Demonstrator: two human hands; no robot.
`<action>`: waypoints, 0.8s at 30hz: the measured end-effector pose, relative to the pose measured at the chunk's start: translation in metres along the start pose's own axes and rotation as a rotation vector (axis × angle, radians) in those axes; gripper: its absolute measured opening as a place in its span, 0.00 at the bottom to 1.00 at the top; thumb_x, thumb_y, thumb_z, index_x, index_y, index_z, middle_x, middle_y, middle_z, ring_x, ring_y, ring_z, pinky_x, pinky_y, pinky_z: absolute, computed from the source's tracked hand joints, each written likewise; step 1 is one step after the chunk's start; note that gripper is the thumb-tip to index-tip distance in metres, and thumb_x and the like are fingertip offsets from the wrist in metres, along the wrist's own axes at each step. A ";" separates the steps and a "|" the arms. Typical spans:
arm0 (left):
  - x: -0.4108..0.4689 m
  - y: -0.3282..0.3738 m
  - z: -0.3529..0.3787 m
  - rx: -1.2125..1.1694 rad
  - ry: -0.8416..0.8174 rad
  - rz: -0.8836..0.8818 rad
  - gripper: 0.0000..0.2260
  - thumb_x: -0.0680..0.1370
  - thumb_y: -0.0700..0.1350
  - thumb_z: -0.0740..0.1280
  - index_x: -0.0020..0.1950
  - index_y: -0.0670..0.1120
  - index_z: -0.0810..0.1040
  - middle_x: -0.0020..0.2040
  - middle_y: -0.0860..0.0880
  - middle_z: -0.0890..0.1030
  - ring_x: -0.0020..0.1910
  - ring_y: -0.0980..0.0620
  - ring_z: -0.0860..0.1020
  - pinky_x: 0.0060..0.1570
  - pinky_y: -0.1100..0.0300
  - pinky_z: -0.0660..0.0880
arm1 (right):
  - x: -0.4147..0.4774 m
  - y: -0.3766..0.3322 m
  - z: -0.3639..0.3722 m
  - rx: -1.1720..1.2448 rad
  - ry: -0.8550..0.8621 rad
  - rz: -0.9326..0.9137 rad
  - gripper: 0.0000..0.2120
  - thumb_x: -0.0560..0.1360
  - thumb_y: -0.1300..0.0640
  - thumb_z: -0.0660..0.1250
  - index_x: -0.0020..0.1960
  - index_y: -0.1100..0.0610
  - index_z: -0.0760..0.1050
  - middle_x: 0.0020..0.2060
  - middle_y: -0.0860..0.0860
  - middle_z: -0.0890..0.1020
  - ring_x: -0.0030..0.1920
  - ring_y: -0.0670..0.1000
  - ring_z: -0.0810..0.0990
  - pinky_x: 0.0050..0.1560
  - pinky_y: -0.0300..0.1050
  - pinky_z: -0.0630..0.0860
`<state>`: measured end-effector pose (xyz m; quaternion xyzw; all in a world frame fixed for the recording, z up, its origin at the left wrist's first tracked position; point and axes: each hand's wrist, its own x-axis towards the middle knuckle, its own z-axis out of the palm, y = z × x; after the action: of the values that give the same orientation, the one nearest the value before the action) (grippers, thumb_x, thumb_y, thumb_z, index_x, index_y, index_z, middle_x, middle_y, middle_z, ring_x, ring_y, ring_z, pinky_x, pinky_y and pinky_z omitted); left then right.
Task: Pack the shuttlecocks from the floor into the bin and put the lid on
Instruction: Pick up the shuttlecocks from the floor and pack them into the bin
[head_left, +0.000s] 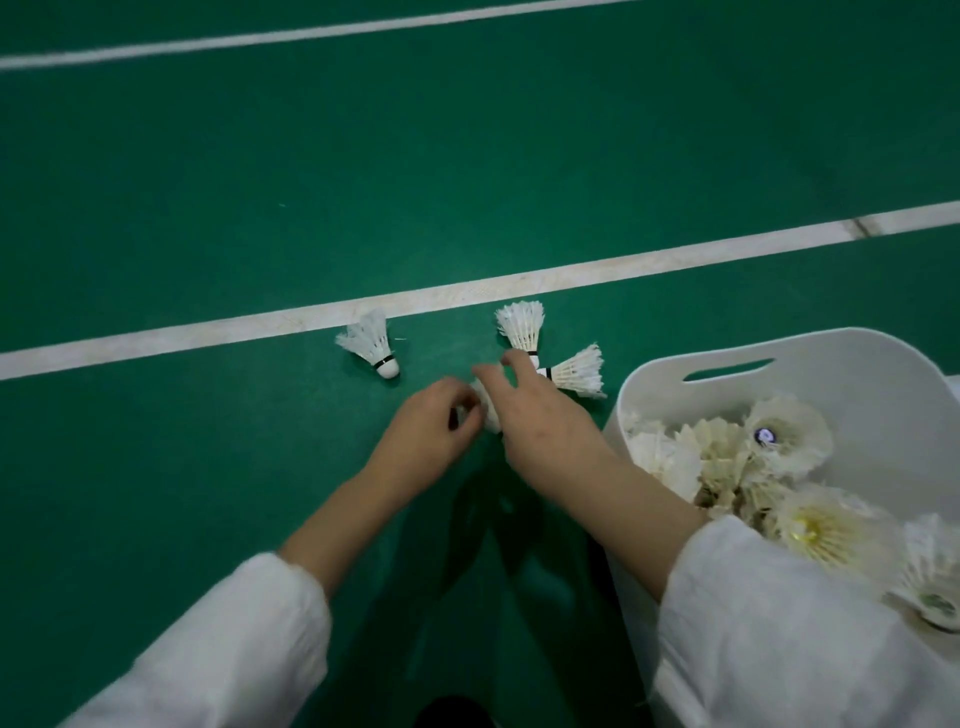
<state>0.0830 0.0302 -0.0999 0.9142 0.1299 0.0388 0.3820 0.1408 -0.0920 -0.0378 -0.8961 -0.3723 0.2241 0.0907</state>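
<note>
Shuttles: four loose on the green floor, near-centre, just left of the bin.

- At left, the L shuttle lies alone, cork twd near-right, feathers overlapping the white line.
- Right of it, the far shuttle has its feathers pointing far and its cork near.
- Beside that, the R shuttle lies w/ feathers twd the right. The two corks almost meet.
- Nearest, the mid shuttle sits between the hands, mostly hidden & blurred.

The left hand has its fingers curled in, pinching the mid shuttle. The right hand is spread wide w/ nothing in it. Its thumb is over the mid shuttle and a fingertip is at the far shuttle's cork; can't tell if it touches.

The bin is white w/ a slot handle in its far wall. It stands upright on the floor at right, top open. Inside is a pile of more shuttles w/ yellowish feathers, several showing the inside of the cone.

The right forearm crosses the bin's near-left rim. Both arms wear white sleeves, pushed partway up. A 2nd line runs across the far floor.
</note>
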 end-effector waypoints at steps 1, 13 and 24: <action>-0.012 0.003 -0.005 -0.005 -0.038 0.063 0.10 0.74 0.48 0.62 0.41 0.42 0.76 0.36 0.49 0.75 0.35 0.50 0.72 0.38 0.58 0.69 | 0.001 0.001 0.002 -0.012 -0.026 -0.025 0.28 0.71 0.65 0.66 0.68 0.56 0.60 0.68 0.57 0.60 0.62 0.60 0.70 0.56 0.56 0.74; 0.056 -0.071 -0.052 -0.059 0.254 -0.533 0.29 0.77 0.45 0.65 0.73 0.41 0.56 0.72 0.41 0.61 0.65 0.41 0.69 0.66 0.49 0.66 | -0.009 0.000 -0.016 0.144 0.234 0.027 0.06 0.78 0.57 0.58 0.48 0.59 0.72 0.47 0.55 0.78 0.46 0.58 0.76 0.44 0.48 0.71; 0.058 0.007 -0.011 0.350 0.086 -0.098 0.13 0.81 0.54 0.54 0.58 0.49 0.71 0.36 0.43 0.78 0.37 0.42 0.77 0.35 0.55 0.68 | -0.021 0.063 -0.077 0.251 0.520 0.210 0.07 0.77 0.57 0.62 0.48 0.60 0.75 0.44 0.53 0.81 0.46 0.54 0.77 0.46 0.47 0.72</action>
<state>0.1387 0.0487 -0.0893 0.9567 0.1953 0.0361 0.2128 0.2035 -0.1513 0.0160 -0.9388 -0.2116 0.0397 0.2691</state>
